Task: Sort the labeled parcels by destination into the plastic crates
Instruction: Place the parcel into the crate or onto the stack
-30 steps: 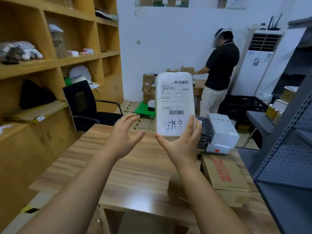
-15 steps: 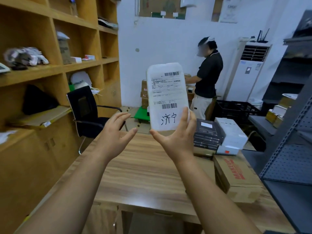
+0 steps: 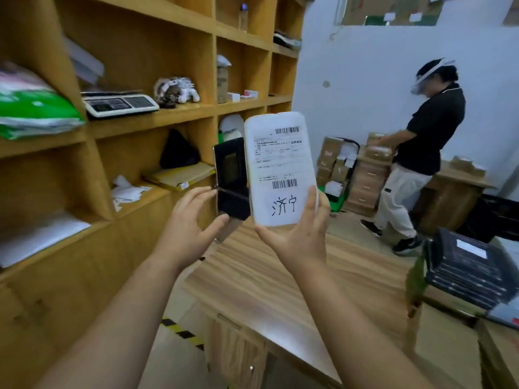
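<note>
Parcel (image 3: 279, 164) stands upright above the right hand (image 3: 297, 240), pinched only at its lower end; the left hand (image 3: 188, 226) hovers just beside, fingers loose, holding nothing. Such a low grip could let it tip and drop onto the desk (image 3: 266, 279) beneath.

Left hand (image 3: 186, 234), right hand (image 3: 299, 242), apparently bare.

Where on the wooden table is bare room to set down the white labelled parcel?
The wood-grain tabletop is bare from below the right hand, which holds the white labelled parcel, to its near edge. Its right end is crowded by stacked flat black boxes.
</note>
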